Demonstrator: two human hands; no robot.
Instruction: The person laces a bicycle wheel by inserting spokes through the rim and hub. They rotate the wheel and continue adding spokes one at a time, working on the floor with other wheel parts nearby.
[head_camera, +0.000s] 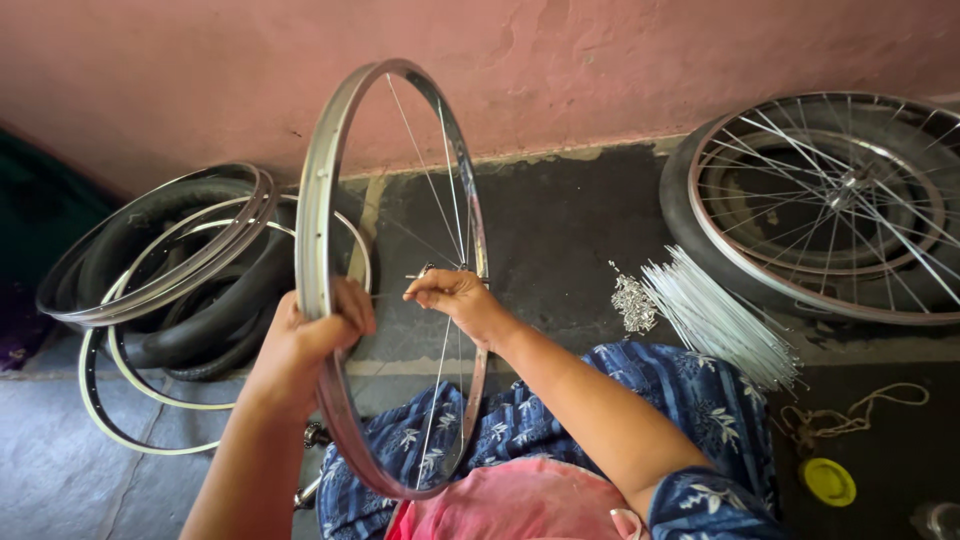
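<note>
Head view: the left hand (315, 335) has its grip pressed together around the near edge of a bare metal wheel rim (318, 200), which stands upright on edge over the person's lap, its top at twelve o'clock toward the pink wall (600, 60). The right hand (455, 297) reaches inside the rim at its centre, fingers pinching a thin spoke (440, 370) beside a small hub piece (425, 272). At nine o'clock from the rim, a pile of rims and black tyres (170, 270) lies on the floor (560, 220). At three o'clock lies a bundle of loose spokes (715, 320), with a heap of small metal nipples (632, 302) just beside it. At two o'clock a spoked wheel (830, 200) lies flat. A yellow lid (828, 481) sits at four o'clock.
</note>
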